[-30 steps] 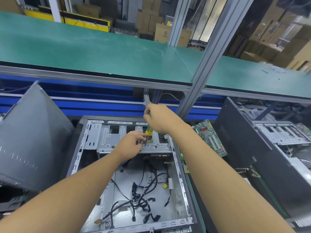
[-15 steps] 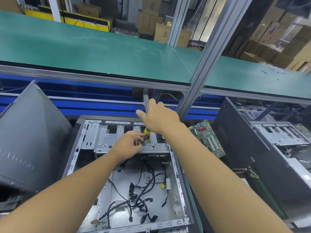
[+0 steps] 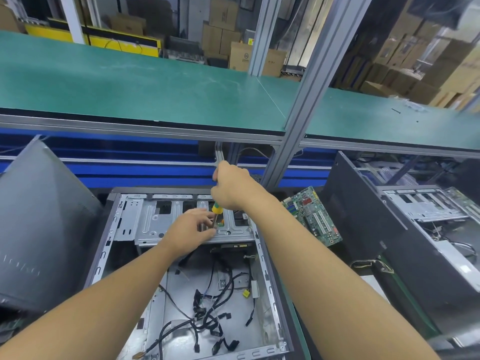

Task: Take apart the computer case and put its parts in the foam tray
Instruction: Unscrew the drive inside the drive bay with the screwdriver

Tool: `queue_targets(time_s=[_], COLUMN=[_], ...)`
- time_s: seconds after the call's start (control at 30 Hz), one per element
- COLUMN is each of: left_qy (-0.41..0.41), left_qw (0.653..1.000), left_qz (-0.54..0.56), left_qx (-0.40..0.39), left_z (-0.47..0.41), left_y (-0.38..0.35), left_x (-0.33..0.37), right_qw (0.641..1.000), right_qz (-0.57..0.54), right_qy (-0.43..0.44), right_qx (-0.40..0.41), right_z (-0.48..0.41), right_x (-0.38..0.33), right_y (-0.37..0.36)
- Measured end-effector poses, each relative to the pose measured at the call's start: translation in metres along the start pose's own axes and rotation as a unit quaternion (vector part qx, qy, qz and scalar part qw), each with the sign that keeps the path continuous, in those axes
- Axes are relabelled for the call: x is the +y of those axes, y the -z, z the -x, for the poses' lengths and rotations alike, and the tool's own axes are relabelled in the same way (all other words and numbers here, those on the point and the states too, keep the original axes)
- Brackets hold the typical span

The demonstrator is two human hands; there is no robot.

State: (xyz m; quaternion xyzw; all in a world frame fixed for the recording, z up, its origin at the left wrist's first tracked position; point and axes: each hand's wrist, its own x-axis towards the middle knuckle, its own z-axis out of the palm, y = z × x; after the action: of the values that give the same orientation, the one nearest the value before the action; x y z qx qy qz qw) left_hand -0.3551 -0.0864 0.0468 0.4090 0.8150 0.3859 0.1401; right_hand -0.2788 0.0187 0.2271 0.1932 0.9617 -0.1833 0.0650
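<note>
An open computer case (image 3: pixel 104 245) lies flat in front of me, with loose black cables (image 3: pixel 207 318) on its floor. At its far end sits a metal drive cage (image 3: pixel 153 224). My right hand (image 3: pixel 233 188) grips the yellow-green handle of a screwdriver (image 3: pixel 216 209), held upright over the cage. My left hand (image 3: pixel 191 229) rests on the cage, its fingertips pinching the screwdriver's shaft near the tip. No foam tray is in view.
A dark side panel (image 3: pixel 39 224) leans at the left. A green motherboard (image 3: pixel 311 216) lies right of the case. Another opened case (image 3: pixel 415 229) stands at the right. A green shelf (image 3: pixel 130 81) on aluminium posts (image 3: pixel 304 100) overhangs the far side.
My right hand has turned on the screwdriver handle, its fingers opening and closing again. My left hand stays at the shaft. The view has shifted slightly.
</note>
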Motion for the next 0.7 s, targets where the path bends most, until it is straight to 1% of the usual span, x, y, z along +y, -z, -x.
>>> queue_targets(time_s=[0.07, 0.2, 0.27, 0.33, 0.47, 0.6, 0.7], left_qy=[0.000, -0.006, -0.005, -0.001, 0.006, 0.007, 0.005], left_qw=[1.000, 1.000, 1.000, 1.000, 1.000, 1.000, 1.000], left_qz=[0.006, 0.014, 0.010, 0.008, 0.013, 0.008, 0.003], left_qx=[0.001, 0.002, -0.001, -0.005, -0.001, 0.003, 0.005], left_z=[0.000, 0.002, 0.002, 0.002, 0.002, 0.003, 0.002], left_y=[0.001, 0.001, 0.001, 0.002, 0.002, 0.002, 0.001], left_x=[-0.001, 0.001, 0.001, 0.002, 0.004, 0.004, 0.003], right_qw=[1.000, 0.993, 0.993, 0.994, 0.997, 0.997, 0.996], right_qz=[0.007, 0.082, 0.072, 0.041, -0.009, -0.017, 0.003], right_qy=[0.003, 0.014, 0.025, 0.030, 0.027, 0.019, 0.009], right_qx=[0.012, 0.079, 0.095, 0.098, 0.074, 0.072, 0.091], right_z=[0.001, 0.000, -0.001, -0.003, -0.002, -0.001, -0.002], right_x=[0.000, 0.004, 0.005, 0.006, 0.002, 0.002, 0.005], right_y=[-0.004, -0.011, -0.014, -0.017, -0.014, -0.015, -0.017])
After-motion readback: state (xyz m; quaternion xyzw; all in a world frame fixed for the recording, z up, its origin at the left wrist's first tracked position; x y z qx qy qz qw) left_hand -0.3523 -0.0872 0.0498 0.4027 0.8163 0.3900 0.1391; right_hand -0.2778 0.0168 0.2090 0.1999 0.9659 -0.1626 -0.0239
